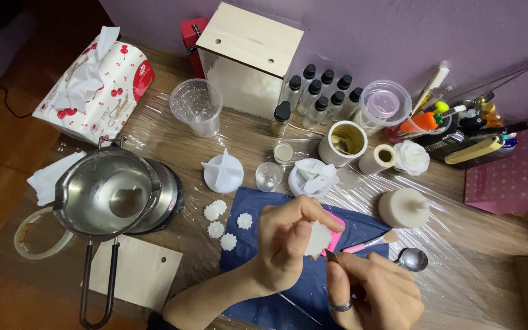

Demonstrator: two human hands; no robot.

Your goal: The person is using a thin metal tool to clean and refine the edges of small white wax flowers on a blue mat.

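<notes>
Honestly, I cannot make out the tool in my right hand (371, 287): only a thin dark tip shows between the pinched fingers, touching the lower edge of the white wax flower (318, 238). My left hand (288, 241) grips that flower between thumb and fingertips, over the blue cloth (276, 305), and its far side is hidden behind my fingers. A pink mould (336, 239) peeks out just behind it, mostly covered. Both forearms are cut off by the bottom edge.

As for containers, the steel melting pot (108, 195) holds a shallow pale pool. The wooden box (249, 58) is filled with white flakes. A clear plastic cup (197, 107) looks empty, and the white mug (344, 142) has yellowish residue inside. The round tub (311, 177) holds white pieces. Four small wax flowers (216, 211) lie beside the cloth, and a metal spoon (414, 260) rests near my right hand.
</notes>
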